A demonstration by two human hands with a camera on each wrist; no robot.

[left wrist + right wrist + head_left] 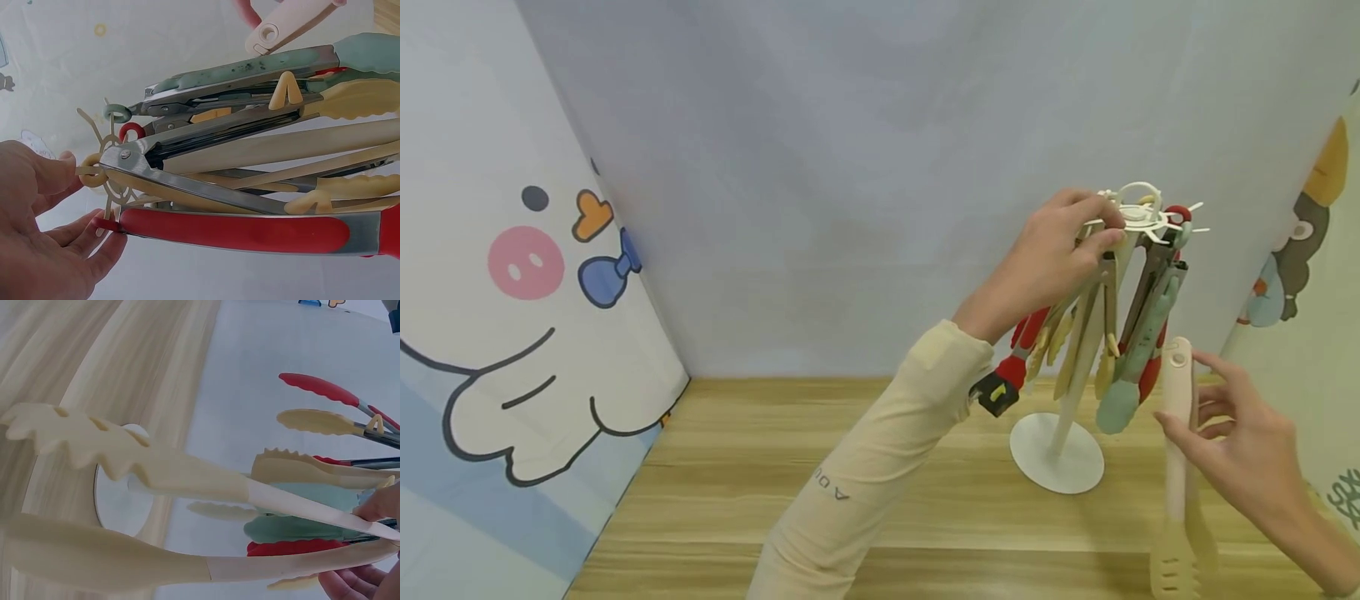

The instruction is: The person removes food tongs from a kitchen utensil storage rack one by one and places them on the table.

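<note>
A white utensil stand [1026, 458] with a ring of hooks at its top holds several hanging tongs. My left hand [1060, 246] pinches the hooked ring at the top, its thumb and fingers around the hook tips. Close to those fingers, a yellow loop and a red loop of tongs hang on the hooks in the left wrist view. To the right of the stand, my right hand [1247, 442] grips pale pink-handled tongs [1177, 433] upright, heads downward. Their two cream heads differ in the right wrist view: a slotted, toothed head [94, 434] and a broad smooth head [106, 553].
Green tongs [1146, 342] hang on the stand's right side, red tongs [237, 231] on its left. Cream-yellow tongs hang between them. The stand's round base rests on a wooden tabletop [722, 467]. A grey-white cloth [820, 208] stands behind, with printed cartoon panels at both sides.
</note>
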